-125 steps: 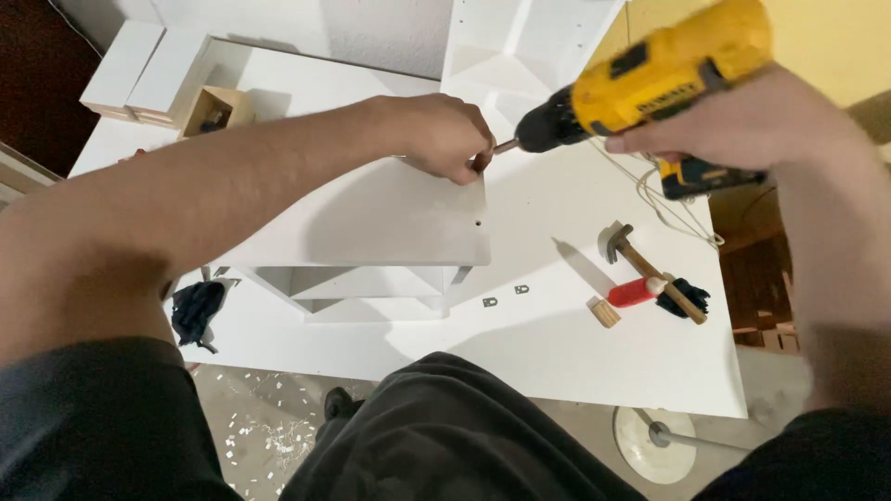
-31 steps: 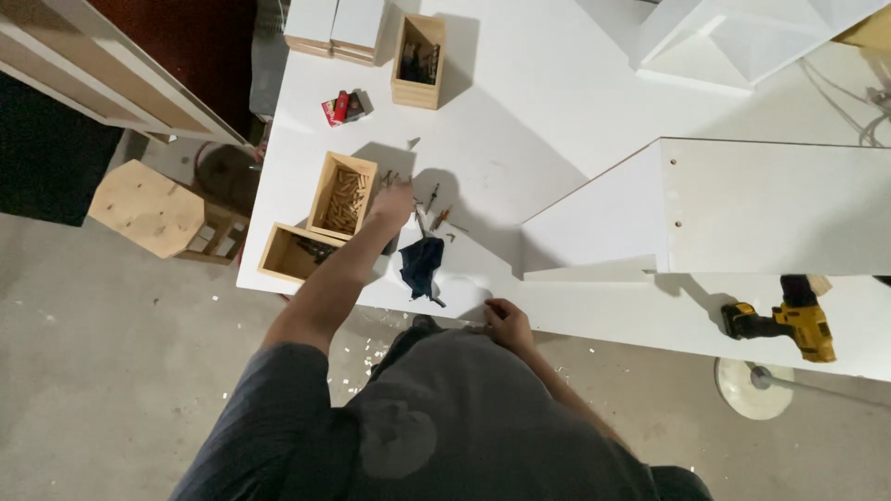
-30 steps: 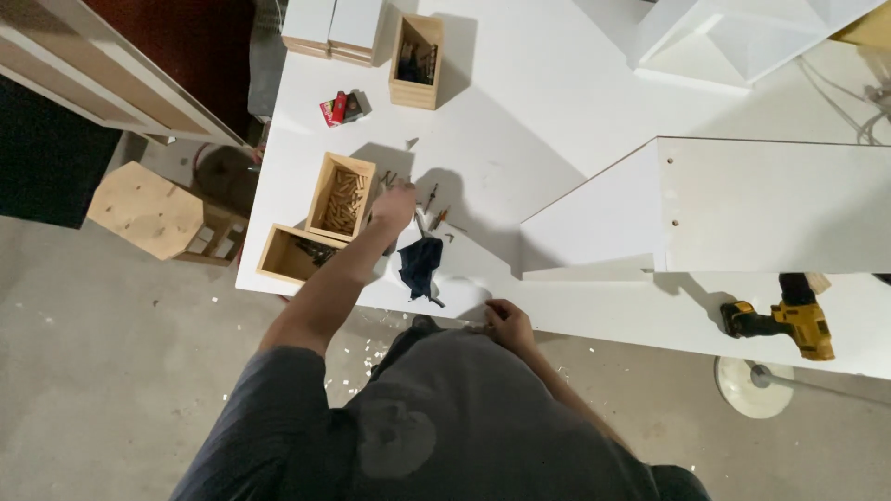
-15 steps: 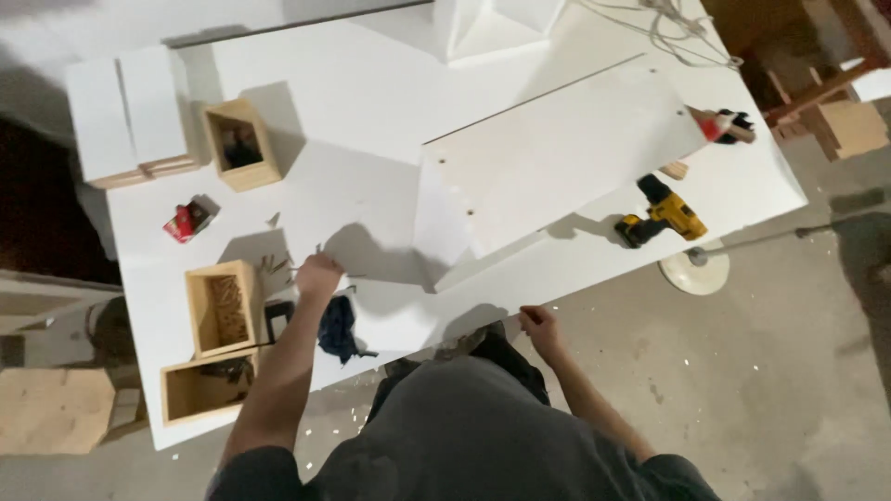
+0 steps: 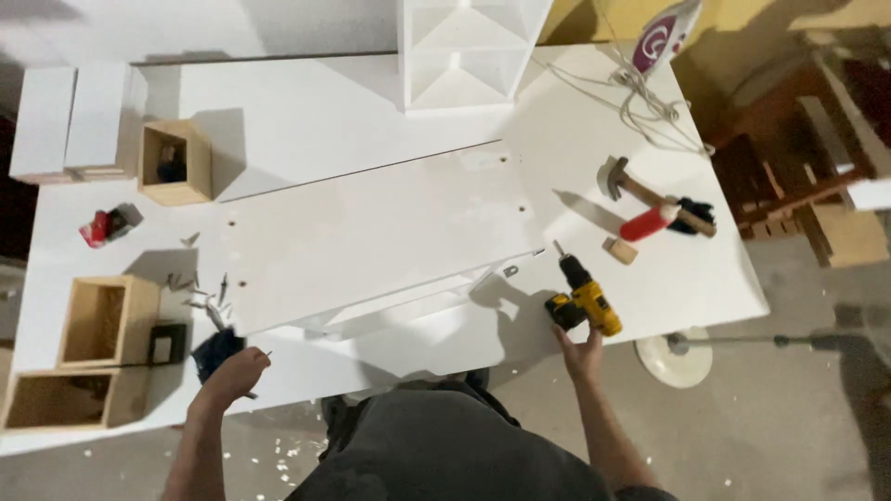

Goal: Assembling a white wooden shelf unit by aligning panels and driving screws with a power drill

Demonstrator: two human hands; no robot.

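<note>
Hands sit at the near edge of the broad white worktable [image 5: 650,297]: the left hand [image 5: 234,371] is curled nearly closed with a thin screw [image 5: 266,353] sticking out of its fingers, just beside a dark blue cloth [image 5: 215,350] and near a scatter of loose screws [image 5: 200,292] and open wooden boxes [image 5: 96,322]. The right hand [image 5: 581,348] reaches up with fingers spread loosely and touches the base of the yellow-and-black cordless drill [image 5: 582,297], which lies on the tabletop just right of the large flat white panel [image 5: 371,232]; whether it grips the drill I cannot tell. Farther right, well apart from both hands, lie a wooden-handled hammer [image 5: 640,190] and a red-handled tool [image 5: 648,224].
</note>
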